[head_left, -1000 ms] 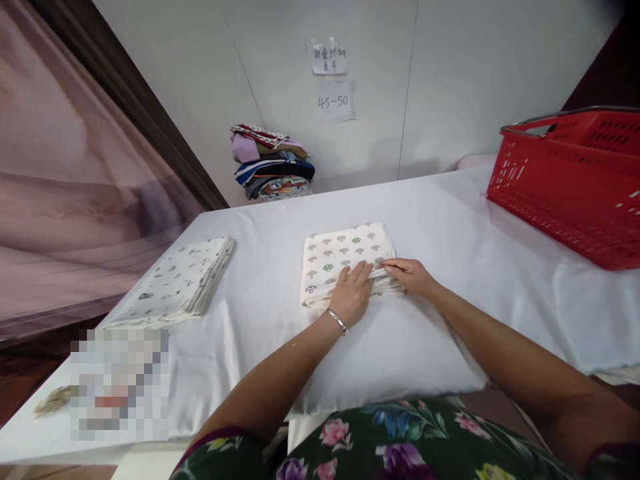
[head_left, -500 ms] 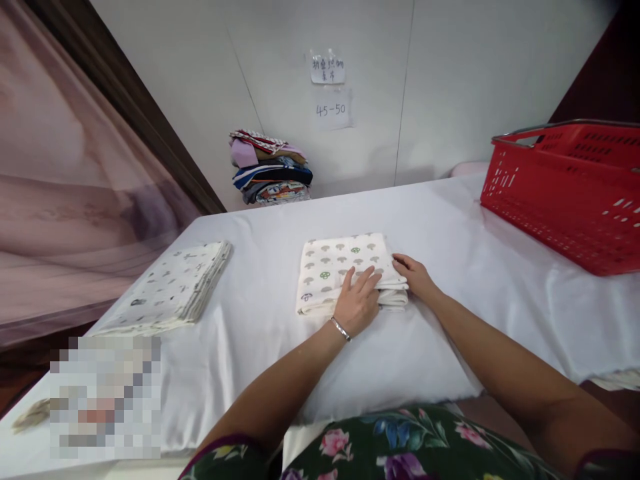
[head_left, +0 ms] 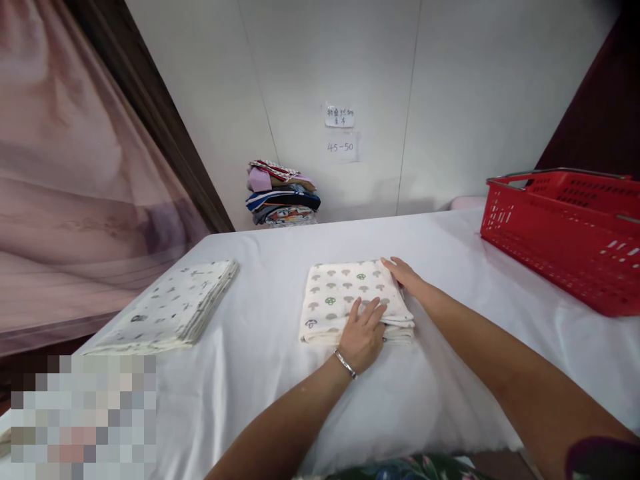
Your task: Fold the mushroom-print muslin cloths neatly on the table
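Observation:
A folded white cloth (head_left: pixel 340 290) printed with grey and green mushrooms lies in front of me, its layers showing at the near and right edges. My left hand (head_left: pixel 363 333), with a silver bracelet at the wrist, rests on its near right part, fingers spread. At the far right corner of the same cloth, my right hand (head_left: pixel 403 275) touches the edge with its fingers stretched out. Neither hand grips the fabric.
Another folded white cloth (head_left: pixel 170 300) with small dark prints lies at the left. A red plastic basket (head_left: pixel 560 233) stands at the right of the white-covered table (head_left: pixel 270 373). Folded colourful textiles (head_left: pixel 283 197) are stacked beyond the far edge, by the wall.
My right hand has slid along the cloth's right side towards its far corner. My left hand stays on the near part. The camera view has tilted up a little.

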`<state>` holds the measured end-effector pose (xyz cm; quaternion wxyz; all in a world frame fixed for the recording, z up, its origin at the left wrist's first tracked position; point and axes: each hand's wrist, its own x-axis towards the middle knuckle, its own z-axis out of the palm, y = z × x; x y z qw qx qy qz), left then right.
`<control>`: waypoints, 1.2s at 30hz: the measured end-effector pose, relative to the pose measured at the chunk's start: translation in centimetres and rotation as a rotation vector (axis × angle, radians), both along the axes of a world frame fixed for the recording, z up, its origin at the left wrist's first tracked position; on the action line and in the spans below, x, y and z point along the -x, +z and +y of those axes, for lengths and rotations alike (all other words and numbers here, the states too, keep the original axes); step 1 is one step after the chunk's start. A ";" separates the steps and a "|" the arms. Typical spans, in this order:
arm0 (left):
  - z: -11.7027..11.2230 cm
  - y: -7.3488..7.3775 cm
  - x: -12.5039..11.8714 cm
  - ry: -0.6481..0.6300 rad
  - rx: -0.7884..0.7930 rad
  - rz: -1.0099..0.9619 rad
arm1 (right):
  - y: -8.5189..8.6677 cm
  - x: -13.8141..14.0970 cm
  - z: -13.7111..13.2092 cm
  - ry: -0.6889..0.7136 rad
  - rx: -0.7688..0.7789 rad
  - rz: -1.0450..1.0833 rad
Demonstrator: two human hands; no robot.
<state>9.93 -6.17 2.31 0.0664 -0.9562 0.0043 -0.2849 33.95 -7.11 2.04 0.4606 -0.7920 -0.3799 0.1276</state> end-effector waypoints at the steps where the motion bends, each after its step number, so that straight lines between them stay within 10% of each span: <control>1: 0.0 0.0 0.0 -0.003 0.001 0.000 | 0.1 -0.1 0.6 -0.029 0.027 -0.007; 24: -1.0 0.3 1.2 -0.004 0.062 0.077 | 1.0 0.9 -0.7 -0.076 0.092 -0.206; 29: 0.2 1.6 3.3 -0.074 0.165 0.104 | 2.5 6.3 -6.4 0.204 -0.269 -0.616; 36: 5.6 1.1 9.0 0.136 0.358 0.050 | 0.9 8.7 -12.5 0.671 0.020 -0.738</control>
